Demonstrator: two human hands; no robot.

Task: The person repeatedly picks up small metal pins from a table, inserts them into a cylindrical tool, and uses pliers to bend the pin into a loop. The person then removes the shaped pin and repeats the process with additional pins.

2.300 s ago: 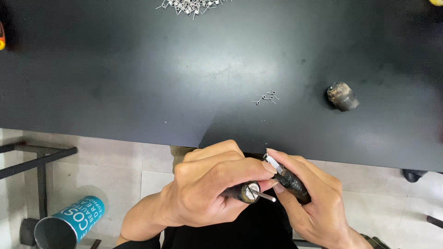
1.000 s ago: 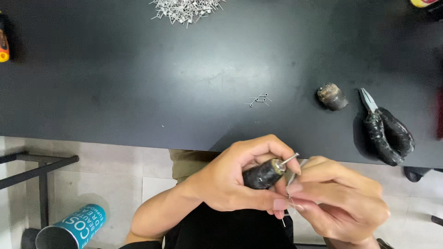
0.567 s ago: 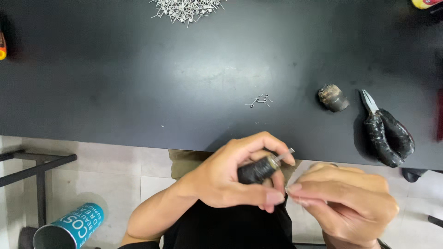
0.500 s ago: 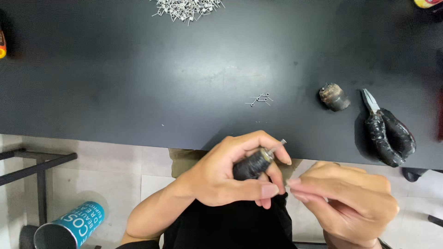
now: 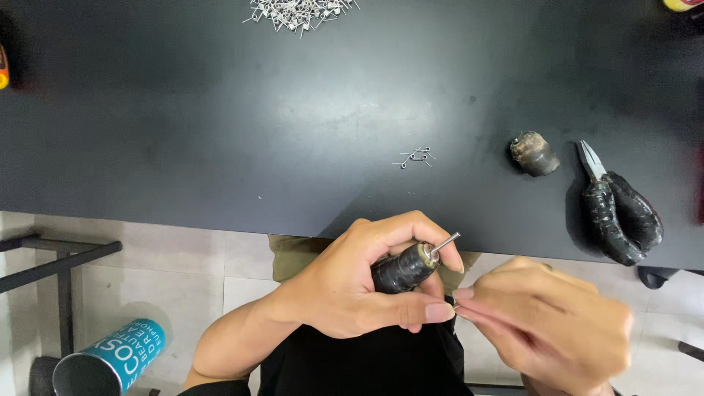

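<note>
Black-wrapped tool (image 5: 402,269) inside left hand (image 5: 352,286) grip

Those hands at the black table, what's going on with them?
A person's left hand grips a short tape-wrapped tool with a thin metal pin at its tip. The right hand pinches something tiny beside it, too small to tell. On the table lie black-handled pliers, a small dark lump, and small wire pieces.
</note>
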